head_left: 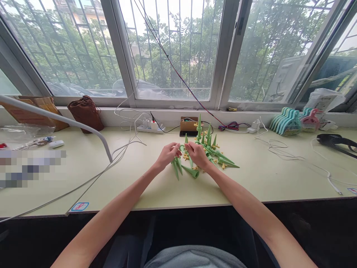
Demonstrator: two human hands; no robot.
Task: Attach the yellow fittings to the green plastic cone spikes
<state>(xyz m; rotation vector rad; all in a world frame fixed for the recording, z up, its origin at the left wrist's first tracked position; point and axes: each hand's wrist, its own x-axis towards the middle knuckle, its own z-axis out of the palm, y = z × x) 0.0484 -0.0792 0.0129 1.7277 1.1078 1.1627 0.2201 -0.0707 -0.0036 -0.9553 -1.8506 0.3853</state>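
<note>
Both my hands meet over a pile of green cone-shaped plastic spikes (pixel 220 158) on the pale green desk (pixel 139 186). My left hand (pixel 167 154) and my right hand (pixel 197 153) have their fingers closed on one green spike (pixel 182 148) held between them. Several more green spikes (pixel 178 169) lie just below my hands, one with its wide mouth (pixel 195 173) facing me. Some spikes stand upright (pixel 199 128) behind. Small yellow fittings (pixel 185 157) lie scattered among them.
A power strip (pixel 150 126) and small brown box (pixel 188 124) sit by the window ledge. White cables (pixel 122 149) cross the left of the desk; a brown pouch (pixel 86 113), a white lamp arm (pixel 55 117), teal hangers (pixel 287 121) and a black item (pixel 334 140) stand around.
</note>
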